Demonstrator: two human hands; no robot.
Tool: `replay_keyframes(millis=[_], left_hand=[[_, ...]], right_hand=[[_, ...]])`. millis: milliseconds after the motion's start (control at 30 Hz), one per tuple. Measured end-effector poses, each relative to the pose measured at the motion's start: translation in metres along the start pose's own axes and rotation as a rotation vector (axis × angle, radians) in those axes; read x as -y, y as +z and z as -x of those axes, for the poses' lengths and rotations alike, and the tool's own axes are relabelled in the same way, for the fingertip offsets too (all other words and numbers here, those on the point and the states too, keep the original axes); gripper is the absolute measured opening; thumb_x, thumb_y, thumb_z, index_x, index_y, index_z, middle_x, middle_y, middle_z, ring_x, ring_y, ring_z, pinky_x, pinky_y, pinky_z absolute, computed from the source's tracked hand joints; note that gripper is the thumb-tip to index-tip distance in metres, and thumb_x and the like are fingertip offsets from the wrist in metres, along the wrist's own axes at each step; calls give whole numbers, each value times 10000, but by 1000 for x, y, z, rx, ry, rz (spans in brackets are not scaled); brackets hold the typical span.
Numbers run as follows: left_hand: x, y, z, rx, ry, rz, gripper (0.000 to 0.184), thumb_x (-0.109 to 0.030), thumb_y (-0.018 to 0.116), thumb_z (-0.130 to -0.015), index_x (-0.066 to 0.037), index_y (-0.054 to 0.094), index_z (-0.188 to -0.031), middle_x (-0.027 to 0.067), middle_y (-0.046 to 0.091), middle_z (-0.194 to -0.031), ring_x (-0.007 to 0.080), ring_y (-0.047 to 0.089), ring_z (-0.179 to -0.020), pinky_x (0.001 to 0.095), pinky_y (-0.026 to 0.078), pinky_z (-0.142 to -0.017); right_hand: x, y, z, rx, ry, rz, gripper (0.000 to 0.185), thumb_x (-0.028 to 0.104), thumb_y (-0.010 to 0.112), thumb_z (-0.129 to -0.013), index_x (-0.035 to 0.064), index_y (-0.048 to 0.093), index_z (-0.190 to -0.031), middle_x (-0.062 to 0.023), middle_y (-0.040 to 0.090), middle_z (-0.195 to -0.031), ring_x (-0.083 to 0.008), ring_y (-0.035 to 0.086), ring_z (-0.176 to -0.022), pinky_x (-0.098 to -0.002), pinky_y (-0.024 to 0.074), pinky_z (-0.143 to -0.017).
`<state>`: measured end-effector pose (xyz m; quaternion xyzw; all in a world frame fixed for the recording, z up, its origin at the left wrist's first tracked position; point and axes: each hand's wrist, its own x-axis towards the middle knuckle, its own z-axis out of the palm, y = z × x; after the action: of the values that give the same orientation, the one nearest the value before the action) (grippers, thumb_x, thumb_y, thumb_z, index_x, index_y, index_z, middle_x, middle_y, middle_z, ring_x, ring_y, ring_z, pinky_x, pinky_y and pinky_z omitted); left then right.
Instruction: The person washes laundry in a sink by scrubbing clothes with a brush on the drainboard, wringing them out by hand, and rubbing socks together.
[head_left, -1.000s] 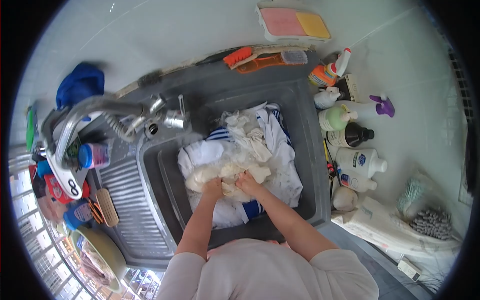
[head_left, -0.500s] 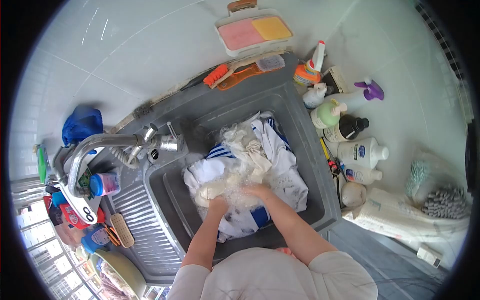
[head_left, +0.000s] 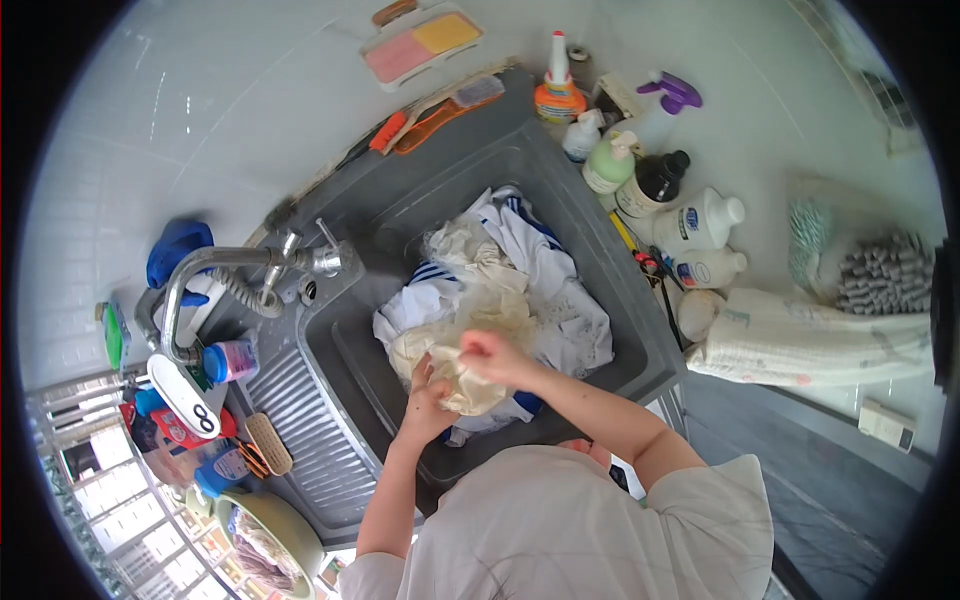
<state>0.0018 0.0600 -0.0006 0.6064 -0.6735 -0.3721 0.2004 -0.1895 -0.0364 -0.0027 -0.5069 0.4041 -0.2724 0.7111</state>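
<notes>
Over sink (head_left: 655,375), I note cream cloth (head_left: 478,393) mid-handling: left hand (head_left: 427,410) gripping it; right hand (head_left: 495,358) curled, hold indeterminable. Sudsy white clothes (head_left: 572,325) inside appear unfinished.

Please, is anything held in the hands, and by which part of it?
The left hand holds the cream cloth by a bunched part; whether the right hand grips it cannot be told.

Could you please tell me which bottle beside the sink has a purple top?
It is the spray bottle just beyond the dark bottle; its trigger is purple, while the orange spray bottle has a white, red-tipped top.
</notes>
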Motion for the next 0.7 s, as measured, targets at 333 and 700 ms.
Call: replay_keyframes(millis=[333, 700], left_hand=[[24, -64, 26, -423, -185, 820, 322, -62, 758, -774, -44, 638, -1073, 16, 653, -1042, 136, 632, -986, 314, 513, -883], [-138, -187, 34, -727, 247, 1056, 383, -26, 743, -766, -37, 531, -1085, 86, 621, -1105, 229, 627, -1069, 386, 492, -991]], right_hand=[[57, 53, 13, -71, -663, 65, 374, 252, 690, -930, 60, 522, -1204, -66, 592, -1114, -196, 558, -961, -333, 449, -830], [-86, -14, 5, 78, 1052, -656, 1038, 862, 487, -778, 40, 485, -1411, -194, 604, -1251, -348, 571, -1164, -494, 420, -1025]])
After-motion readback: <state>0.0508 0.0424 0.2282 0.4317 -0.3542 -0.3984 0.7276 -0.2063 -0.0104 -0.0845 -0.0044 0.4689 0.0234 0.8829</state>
